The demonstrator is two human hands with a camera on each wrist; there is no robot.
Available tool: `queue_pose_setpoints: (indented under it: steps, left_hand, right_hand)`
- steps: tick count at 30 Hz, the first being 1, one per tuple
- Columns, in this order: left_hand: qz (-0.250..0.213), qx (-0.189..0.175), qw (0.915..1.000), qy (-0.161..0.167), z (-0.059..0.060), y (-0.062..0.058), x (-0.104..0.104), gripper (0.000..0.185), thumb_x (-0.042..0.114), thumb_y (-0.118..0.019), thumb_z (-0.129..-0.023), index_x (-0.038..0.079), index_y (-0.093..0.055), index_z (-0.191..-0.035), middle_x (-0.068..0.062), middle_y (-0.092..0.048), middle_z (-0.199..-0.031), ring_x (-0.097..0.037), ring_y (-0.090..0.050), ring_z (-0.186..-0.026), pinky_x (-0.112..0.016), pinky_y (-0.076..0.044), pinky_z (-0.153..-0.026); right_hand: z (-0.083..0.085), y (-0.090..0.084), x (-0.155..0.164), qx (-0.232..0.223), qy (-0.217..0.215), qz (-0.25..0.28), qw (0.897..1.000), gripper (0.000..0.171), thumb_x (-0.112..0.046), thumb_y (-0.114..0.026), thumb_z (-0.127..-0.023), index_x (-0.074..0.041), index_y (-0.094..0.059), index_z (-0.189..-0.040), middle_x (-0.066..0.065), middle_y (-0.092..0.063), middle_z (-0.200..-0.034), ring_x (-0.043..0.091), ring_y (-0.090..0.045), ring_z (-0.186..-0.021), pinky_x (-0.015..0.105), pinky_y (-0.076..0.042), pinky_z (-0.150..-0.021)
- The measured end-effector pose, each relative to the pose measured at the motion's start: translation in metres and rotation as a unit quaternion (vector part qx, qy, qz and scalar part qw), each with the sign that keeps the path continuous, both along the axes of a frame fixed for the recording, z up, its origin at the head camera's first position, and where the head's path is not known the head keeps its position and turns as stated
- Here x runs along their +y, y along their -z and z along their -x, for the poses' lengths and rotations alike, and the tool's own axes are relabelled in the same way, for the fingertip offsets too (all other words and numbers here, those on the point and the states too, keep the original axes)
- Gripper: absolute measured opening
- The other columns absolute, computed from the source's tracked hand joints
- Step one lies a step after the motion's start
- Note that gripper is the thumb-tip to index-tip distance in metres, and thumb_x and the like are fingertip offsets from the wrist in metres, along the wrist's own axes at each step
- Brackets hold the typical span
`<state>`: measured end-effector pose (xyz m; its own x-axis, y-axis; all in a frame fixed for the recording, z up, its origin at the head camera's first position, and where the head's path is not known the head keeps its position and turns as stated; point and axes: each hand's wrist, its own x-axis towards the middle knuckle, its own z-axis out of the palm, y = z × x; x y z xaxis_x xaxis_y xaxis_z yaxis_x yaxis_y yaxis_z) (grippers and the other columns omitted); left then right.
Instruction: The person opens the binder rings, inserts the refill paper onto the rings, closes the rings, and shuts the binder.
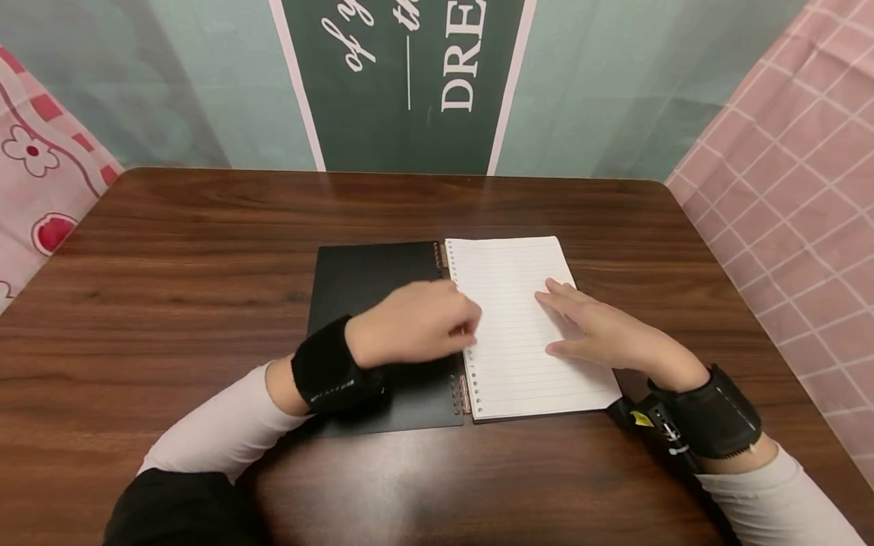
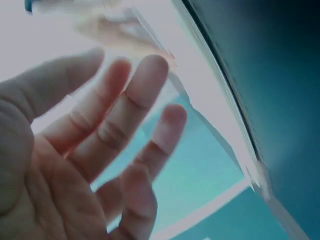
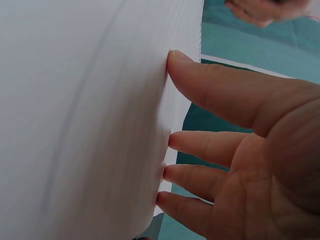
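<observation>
An opened black ring binder [image 1: 378,265] lies on the table, its cover folded out to the left. White lined paper [image 1: 512,265] with punched holes down its left edge covers the right half. My left hand [image 1: 419,322] hovers over the middle near the holes. Its fingers curl loosely around nothing, as the left hand [image 2: 100,125] also shows in the left wrist view. My right hand [image 1: 601,330] is spread at the paper's right side. In the right wrist view the right hand's fingertips [image 3: 172,140] touch the paper [image 3: 100,100]. Much of the binding is hidden by my left hand.
The brown wooden table [image 1: 171,303] runs all around the binder. Behind it hangs a green cloth [image 1: 410,136] with white lettering. Pink checked cloth [image 1: 799,189] borders the right side, and a patterned pink cloth [image 1: 41,144] the left.
</observation>
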<state>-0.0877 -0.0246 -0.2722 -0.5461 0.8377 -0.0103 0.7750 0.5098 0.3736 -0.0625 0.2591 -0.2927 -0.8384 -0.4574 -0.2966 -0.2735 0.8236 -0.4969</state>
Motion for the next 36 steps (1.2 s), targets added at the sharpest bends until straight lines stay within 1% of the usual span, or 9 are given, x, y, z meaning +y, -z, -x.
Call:
queue_pose_setpoints:
  steps: [2, 4, 6, 8, 13, 18, 25, 29, 36]
  left_hand:
    - [0.022, 0.02, 0.9984, 0.048, -0.011, 0.002, 0.004, 0.013, 0.02, -0.068, -0.092, 0.02, -0.067, -0.079, 0.009, -0.061, -0.076, -0.01, -0.056, -0.077, -0.025, -0.046, -0.064]
    - [0.048, 0.034, 0.9946, 0.086, -0.021, 0.004, 0.008, 0.008, 0.022, -0.07, -0.091, 0.021, -0.068, -0.084, 0.01, -0.062, -0.084, -0.011, -0.056, -0.083, -0.024, -0.046, -0.064]
    - [0.067, 0.044, 0.9905, 0.112, -0.027, 0.006, 0.011, 0.007, 0.025, -0.072, -0.09, 0.021, -0.068, -0.087, 0.01, -0.061, -0.089, -0.011, -0.056, -0.086, -0.022, -0.045, -0.064]
    - [0.079, 0.053, 0.9878, 0.124, -0.031, 0.007, 0.013, 0.009, 0.026, -0.074, -0.088, 0.021, -0.067, -0.086, 0.011, -0.059, -0.089, -0.011, -0.056, -0.085, -0.021, -0.044, -0.061]
    - [0.082, 0.06, 0.9862, 0.131, -0.034, 0.01, 0.013, 0.012, 0.024, -0.075, -0.085, 0.021, -0.065, -0.08, 0.011, -0.057, -0.085, -0.011, -0.055, -0.082, -0.02, -0.041, -0.059]
    - [0.085, 0.062, 0.9852, 0.135, -0.034, 0.012, 0.013, 0.015, 0.026, -0.075, -0.085, 0.02, -0.064, -0.077, 0.01, -0.057, -0.083, -0.011, -0.057, -0.083, -0.023, -0.044, -0.06]
    - [0.092, 0.082, 0.9815, 0.146, -0.037, 0.012, 0.015, 0.016, 0.027, -0.074, -0.087, 0.02, -0.065, -0.076, 0.009, -0.059, -0.084, -0.012, -0.058, -0.084, -0.023, -0.045, -0.061]
    - [0.092, 0.083, 0.9811, 0.148, -0.038, 0.014, 0.015, 0.014, 0.025, -0.074, -0.087, 0.02, -0.065, -0.077, 0.01, -0.059, -0.084, -0.013, -0.058, -0.084, -0.023, -0.045, -0.06]
    - [0.098, 0.086, 0.9801, 0.149, -0.041, 0.016, 0.017, 0.016, 0.029, -0.075, -0.085, 0.021, -0.064, -0.078, 0.011, -0.058, -0.084, -0.012, -0.054, -0.083, -0.022, -0.043, -0.059]
  right_hand:
    - [0.0, 0.0, 0.0, 0.002, 0.001, 0.0, 1.0, 0.076, -0.027, -0.071, -0.091, 0.002, -0.034, -0.151, 0.03, -0.016, -0.161, 0.049, -0.017, -0.148, 0.065, -0.021, -0.114]
    - [0.0, 0.001, 0.0, 0.002, 0.002, -0.001, 1.0, 0.076, -0.027, -0.071, -0.091, 0.002, -0.034, -0.151, 0.03, -0.016, -0.161, 0.049, -0.017, -0.148, 0.065, -0.021, -0.114]
    - [0.0, 0.001, 0.0, 0.002, 0.003, -0.002, 1.0, 0.076, -0.027, -0.071, -0.091, 0.001, -0.034, -0.152, 0.03, -0.016, -0.161, 0.049, -0.017, -0.149, 0.065, -0.022, -0.114]
    - [-0.001, 0.001, 0.0, 0.003, 0.002, -0.001, 1.0, 0.076, -0.027, -0.071, -0.092, 0.001, -0.034, -0.152, 0.03, -0.016, -0.162, 0.049, -0.017, -0.149, 0.064, -0.022, -0.114]
    - [-0.001, 0.001, 0.001, 0.004, 0.002, 0.003, 1.0, 0.076, -0.027, -0.071, -0.091, 0.001, -0.034, -0.152, 0.03, -0.015, -0.162, 0.049, -0.017, -0.149, 0.064, -0.022, -0.113]
    - [-0.001, 0.001, 0.0, 0.002, 0.003, 0.002, 1.0, 0.077, -0.027, -0.071, -0.091, 0.001, -0.034, -0.152, 0.029, -0.015, -0.162, 0.049, -0.017, -0.149, 0.064, -0.022, -0.114]
    - [-0.001, 0.0, 0.0, 0.006, 0.003, 0.0, 1.0, 0.076, -0.026, -0.071, -0.091, 0.002, -0.034, -0.152, 0.03, -0.015, -0.162, 0.049, -0.017, -0.149, 0.064, -0.022, -0.114]
    - [-0.001, 0.001, 0.0, 0.007, 0.001, 0.003, 1.0, 0.076, -0.026, -0.071, -0.091, 0.002, -0.034, -0.151, 0.03, -0.016, -0.161, 0.049, -0.017, -0.149, 0.064, -0.022, -0.114]
    - [-0.001, 0.001, 0.001, 0.005, 0.003, 0.001, 1.0, 0.077, -0.027, -0.071, -0.091, 0.001, -0.034, -0.152, 0.029, -0.015, -0.162, 0.048, -0.017, -0.149, 0.064, -0.022, -0.114]
